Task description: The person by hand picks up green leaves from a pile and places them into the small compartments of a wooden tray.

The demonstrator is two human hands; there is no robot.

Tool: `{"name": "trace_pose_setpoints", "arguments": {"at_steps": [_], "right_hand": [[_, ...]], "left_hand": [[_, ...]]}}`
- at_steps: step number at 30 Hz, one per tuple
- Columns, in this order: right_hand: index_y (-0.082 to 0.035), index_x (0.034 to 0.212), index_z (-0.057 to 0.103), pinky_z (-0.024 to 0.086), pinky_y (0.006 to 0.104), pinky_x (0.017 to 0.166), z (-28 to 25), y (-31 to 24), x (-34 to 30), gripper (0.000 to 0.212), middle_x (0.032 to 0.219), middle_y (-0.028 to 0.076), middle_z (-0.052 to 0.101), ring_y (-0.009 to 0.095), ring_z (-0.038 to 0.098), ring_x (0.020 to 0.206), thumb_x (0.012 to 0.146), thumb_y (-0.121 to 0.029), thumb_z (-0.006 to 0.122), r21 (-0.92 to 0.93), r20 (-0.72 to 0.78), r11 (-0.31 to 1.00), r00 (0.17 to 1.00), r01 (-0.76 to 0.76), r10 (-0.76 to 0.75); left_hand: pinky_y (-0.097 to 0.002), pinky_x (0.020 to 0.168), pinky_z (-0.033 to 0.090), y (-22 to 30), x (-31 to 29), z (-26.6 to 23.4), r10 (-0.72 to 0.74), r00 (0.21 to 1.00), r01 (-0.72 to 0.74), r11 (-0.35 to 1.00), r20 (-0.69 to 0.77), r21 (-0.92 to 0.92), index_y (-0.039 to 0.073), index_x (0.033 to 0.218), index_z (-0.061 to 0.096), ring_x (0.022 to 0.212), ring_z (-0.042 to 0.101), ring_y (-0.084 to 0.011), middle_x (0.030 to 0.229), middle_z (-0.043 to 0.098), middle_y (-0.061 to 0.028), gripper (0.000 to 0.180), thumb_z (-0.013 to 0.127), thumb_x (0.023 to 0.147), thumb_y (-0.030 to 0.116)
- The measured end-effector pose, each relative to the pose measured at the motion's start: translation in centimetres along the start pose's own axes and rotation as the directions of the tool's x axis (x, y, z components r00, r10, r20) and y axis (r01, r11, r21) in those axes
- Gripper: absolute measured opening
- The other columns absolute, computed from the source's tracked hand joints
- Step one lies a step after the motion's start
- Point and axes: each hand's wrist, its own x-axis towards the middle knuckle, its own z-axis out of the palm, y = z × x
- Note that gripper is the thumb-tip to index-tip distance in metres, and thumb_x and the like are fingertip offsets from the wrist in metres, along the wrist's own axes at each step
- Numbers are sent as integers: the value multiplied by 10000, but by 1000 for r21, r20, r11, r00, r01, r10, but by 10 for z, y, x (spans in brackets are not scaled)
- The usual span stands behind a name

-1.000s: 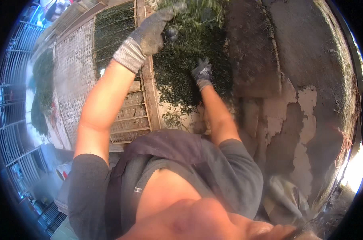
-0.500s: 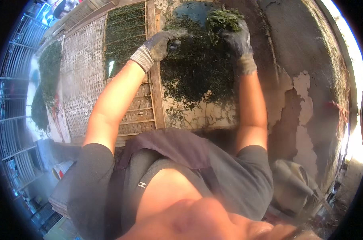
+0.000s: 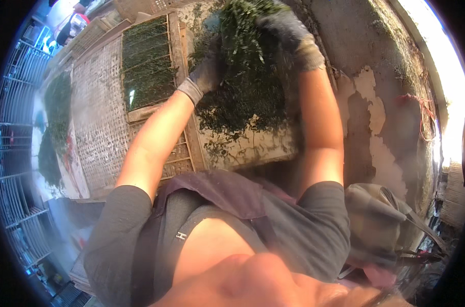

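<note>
Both my hands wear grey work gloves with pale knitted cuffs. My right hand (image 3: 289, 31) is raised at the top, its fingers closed round a bushy clump of green leaves (image 3: 248, 33). Strands hang down from this clump over a dark, wet-looking heap of leaves (image 3: 242, 102). That heap covers much of a pale board (image 3: 242, 148), with loose shreds scattered along its near side. My left hand (image 3: 209, 71) is at the left edge of the heap, next to the hanging strands. Its fingers are dark and partly lost among the leaves.
Left of the heap lies a wooden-framed tray (image 3: 184, 153) with leaves spread in its far part. Beyond it are a woven mat (image 3: 99, 112) and another leaf pile (image 3: 58, 102). Metal racks (image 3: 20, 138) line the far left. A stained wall (image 3: 391, 61) rises at right, above a grey bag (image 3: 373, 210).
My right hand has moved up and left, and its leaf clump now hangs over the heap. My left hand has come lower, beside the hanging leaves. The whole view has shifted slightly.
</note>
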Motion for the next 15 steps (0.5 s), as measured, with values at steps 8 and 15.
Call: {"name": "trace_pose_setpoints", "arguments": {"at_steps": [8,15], "right_hand": [[-133,1454,571,552,460,1051,99,28,-87,535,1370,172,655,307,672,1185,940,-108,717,-487,-423,862,826,139,-372],[-85,1494,520,287,532,1258,200,161,-167,615,1469,203,563,372,495,1407,986,-423,598,-715,24,699,999,-14,44]], "left_hand": [[-387,997,561,25,-44,49,-382,680,372,-556,626,-743,14,1406,590,1142,672,-259,1375,642,-128,381,444,1096,183],[-243,712,581,22,-22,-4,-444,711,285,-527,545,-801,69,1392,610,793,651,-113,1145,704,-45,365,412,1096,150]]}}
